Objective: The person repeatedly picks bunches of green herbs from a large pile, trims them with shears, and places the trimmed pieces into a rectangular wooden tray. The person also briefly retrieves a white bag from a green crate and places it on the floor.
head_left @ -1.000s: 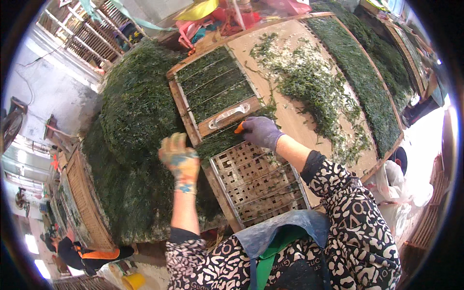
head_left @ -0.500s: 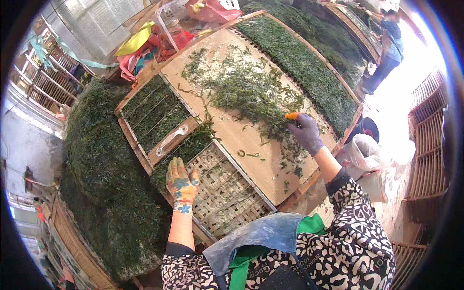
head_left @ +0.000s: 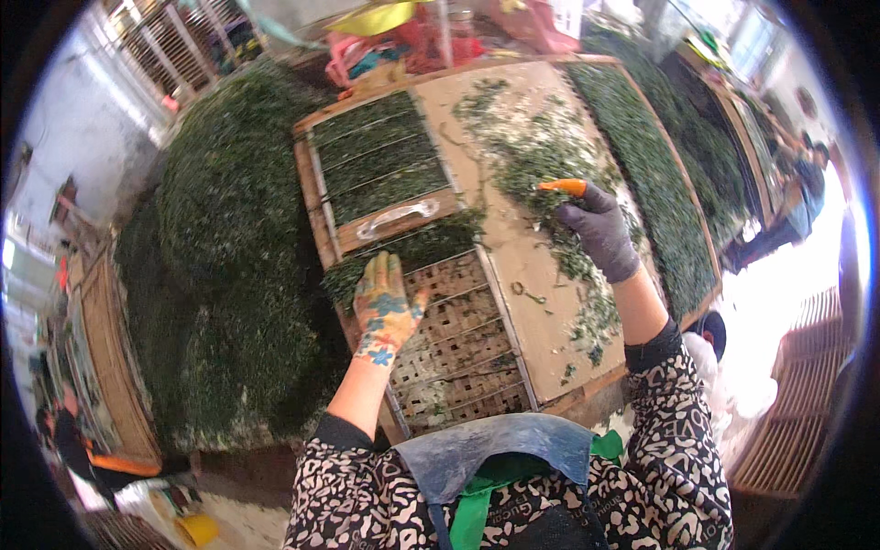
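Observation:
My left hand (head_left: 386,302), in a thin cream glove with blue flowers, lies flat with fingers stretched at the edge of a dark green seaweed strip (head_left: 431,236). Under and beside it is a wooden frame with wires over a woven bamboo mat (head_left: 458,321). My right hand (head_left: 600,234), in a grey-purple glove, hovers by the loose seaweed (head_left: 536,165) on the tan board (head_left: 513,302). An orange cover (head_left: 561,187) appears to sit on its index finger; the thumb stands apart below, and nothing is visibly held. Seaweed fills the frame's far section (head_left: 376,151).
A big seaweed heap (head_left: 238,238) rises at the left. Seaweed also fills a long strip (head_left: 642,174) along the board's right. Colored cloths and a red basket (head_left: 440,50) are at the back. White bags (head_left: 742,390) stand at right, with another person (head_left: 797,206) farther off.
My view has turned right, shifting the scene. My left hand stays by the frame's seaweed edge. My right hand has turned, its orange fingertip now pointing left over the loose seaweed.

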The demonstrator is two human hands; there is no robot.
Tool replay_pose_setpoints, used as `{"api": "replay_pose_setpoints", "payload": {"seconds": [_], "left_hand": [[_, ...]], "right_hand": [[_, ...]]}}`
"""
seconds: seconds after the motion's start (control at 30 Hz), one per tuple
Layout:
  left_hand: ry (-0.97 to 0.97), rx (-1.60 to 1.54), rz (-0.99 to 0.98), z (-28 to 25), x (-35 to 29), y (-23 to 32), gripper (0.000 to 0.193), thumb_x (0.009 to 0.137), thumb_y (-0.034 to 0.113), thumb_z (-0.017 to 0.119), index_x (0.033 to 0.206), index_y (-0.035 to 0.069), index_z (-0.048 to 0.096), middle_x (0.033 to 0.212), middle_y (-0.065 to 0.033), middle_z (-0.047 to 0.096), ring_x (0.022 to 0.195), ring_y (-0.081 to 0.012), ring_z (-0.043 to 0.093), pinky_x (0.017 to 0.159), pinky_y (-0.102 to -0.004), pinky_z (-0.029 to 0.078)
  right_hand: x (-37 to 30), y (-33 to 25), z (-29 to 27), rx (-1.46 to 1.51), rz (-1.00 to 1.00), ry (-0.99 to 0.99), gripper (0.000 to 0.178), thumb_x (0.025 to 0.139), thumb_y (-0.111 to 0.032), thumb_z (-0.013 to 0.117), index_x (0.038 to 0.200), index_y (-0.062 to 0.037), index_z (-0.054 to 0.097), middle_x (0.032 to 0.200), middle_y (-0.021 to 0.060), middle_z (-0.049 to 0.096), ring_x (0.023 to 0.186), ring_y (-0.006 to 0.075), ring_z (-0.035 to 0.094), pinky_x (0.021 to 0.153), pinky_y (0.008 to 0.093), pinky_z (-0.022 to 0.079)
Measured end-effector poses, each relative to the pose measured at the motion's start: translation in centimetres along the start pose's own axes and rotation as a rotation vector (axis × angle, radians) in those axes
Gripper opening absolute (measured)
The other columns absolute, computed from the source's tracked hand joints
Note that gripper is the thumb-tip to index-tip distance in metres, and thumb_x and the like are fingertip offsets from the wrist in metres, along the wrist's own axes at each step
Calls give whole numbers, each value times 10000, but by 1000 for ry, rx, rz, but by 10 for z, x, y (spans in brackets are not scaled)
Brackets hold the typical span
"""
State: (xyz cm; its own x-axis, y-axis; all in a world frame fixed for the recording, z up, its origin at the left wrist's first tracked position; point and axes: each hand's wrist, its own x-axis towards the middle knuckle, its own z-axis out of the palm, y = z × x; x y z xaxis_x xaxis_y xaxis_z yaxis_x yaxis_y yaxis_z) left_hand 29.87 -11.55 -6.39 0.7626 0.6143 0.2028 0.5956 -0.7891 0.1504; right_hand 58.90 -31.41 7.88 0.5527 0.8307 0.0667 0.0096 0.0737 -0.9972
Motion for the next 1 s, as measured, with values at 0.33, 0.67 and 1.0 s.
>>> {"api": "replay_pose_setpoints", "payload": {"seconds": [0.33, 0.67, 1.0], "left_hand": [[335, -344, 48, 0, -9, -11, 519, 844, 273, 706, 1304, 68, 582, 1355, -157, 555, 1261, -329, 533, 1090, -502, 393], [285, -38, 136, -24, -2, 7, 517, 925, 400, 584, 1344, 99, 613, 1412, -91, 573, 1348, -283, 492, 1209, -499, 203], [119, -70, 88, -21, -3, 8, 666, 919, 483, 567, 1339, -34, 537, 1522, -199, 423, 1400, -392, 404, 1132, -526, 354]], "right_hand": [[67, 106, 192, -1324, -521, -645, 385, 865, -148, 641, 1246, -201, 654, 1222, 56, 627, 1174, 295, 593, 969, 402, 524], [67, 99, 118, -1274, -630, -376, 308, 782, -105, 671, 1072, -194, 722, 1101, 47, 664, 1103, 306, 616, 913, 423, 552], [69, 79, 152, -1031, -151, -452, 253, 862, -216, 654, 1101, -157, 713, 1070, 136, 702, 1000, 344, 678, 832, 458, 551]]}}
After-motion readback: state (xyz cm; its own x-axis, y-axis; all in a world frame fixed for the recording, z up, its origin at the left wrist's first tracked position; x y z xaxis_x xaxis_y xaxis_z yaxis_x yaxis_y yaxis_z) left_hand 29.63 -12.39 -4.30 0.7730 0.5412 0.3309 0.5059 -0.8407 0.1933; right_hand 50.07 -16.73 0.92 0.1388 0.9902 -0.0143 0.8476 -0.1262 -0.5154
